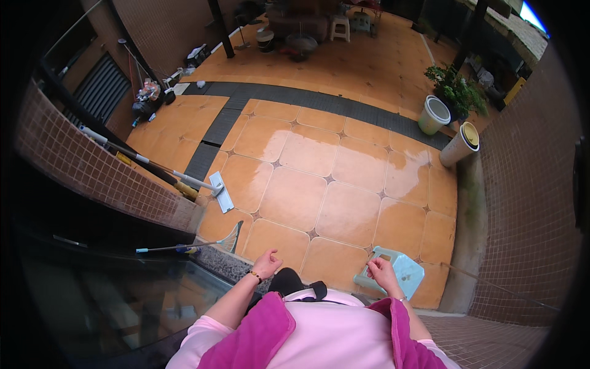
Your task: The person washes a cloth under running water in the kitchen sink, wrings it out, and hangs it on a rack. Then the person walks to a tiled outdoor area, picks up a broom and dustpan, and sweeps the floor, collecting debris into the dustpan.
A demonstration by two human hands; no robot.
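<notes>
My left hand [267, 264], with a beaded bracelet at its wrist, hangs in front of me with loosely curled fingers and nothing in it. To its left, a broom with a fan-shaped head [230, 237] leans near the stone sill. My right hand [381, 271] is over the edge of a light blue plastic stool [408, 276]; whether it touches the stool I cannot tell. Its fingers are curled, and nothing shows in them. A flat mop with a white head [221, 193] and a long pole rests against the low tiled wall on the left.
Orange floor tiles [292, 191] look wet and shiny. Dark drain covers [322, 98] cross the floor. At the right stand a white bucket [434, 115], a tall pale container [456, 150] and potted plants [461, 90]. A glass pane [138, 295] lies at lower left. Stools [340, 28] stand far back.
</notes>
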